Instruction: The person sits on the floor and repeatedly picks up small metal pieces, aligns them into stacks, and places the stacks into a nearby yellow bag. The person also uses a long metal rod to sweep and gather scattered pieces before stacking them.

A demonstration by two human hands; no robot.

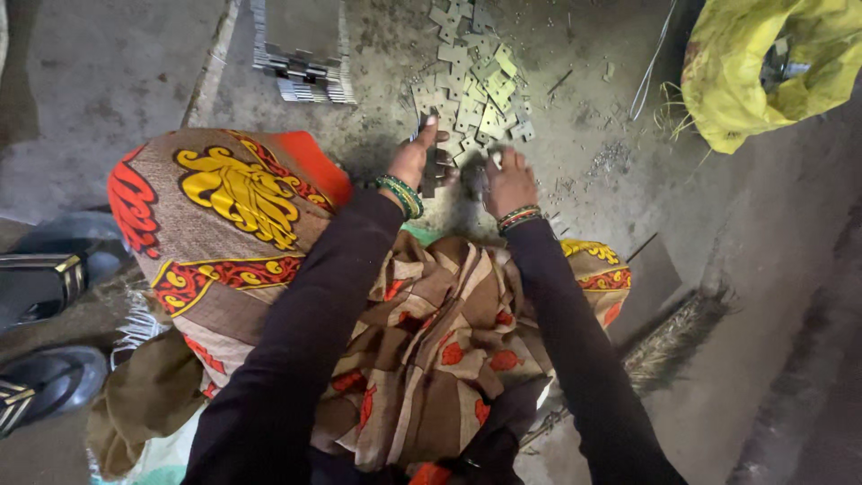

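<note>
- Left hand (pixel 415 157): fingers curled around a short upright stack of dark flat metal plates (pixel 430 171), thumb up at the top edge; green and gold beaded bangles (pixel 400 195) on the wrist; black sleeve behind.
- Right hand (pixel 508 180): closed, knuckles up, low over the floor just beside the stack; something dark and blurred sits under the fingers, and what it is cannot be told; red and green beaded bangles (pixel 519 216) on the wrist.
- Heap of small pale notched flat metal pieces (pixel 476 85): loose on the grey concrete floor (pixel 108 81), spreading from just ahead of both hands toward the top of the view; the nearest pieces touch the fingertips.
- Rows of stacked metal plates set on edge (pixel 303 76): on the floor, up and to the left of the loose heap, apart from it.
- Yellow plastic sack (pixel 763 67): open-mouthed, top right corner, well apart from the hands.
- Patterned brown, red and yellow cloth (pixel 242 207): draped over the person's knees and lap, below both forearms.
- Straw hand broom (pixel 673 337): lying on the floor by the right forearm.
- Black sandals with gold-striped straps (pixel 40 283): at the left edge, on the floor.
- Thin pale wire (pixel 651 63): lying near the sack.
</note>
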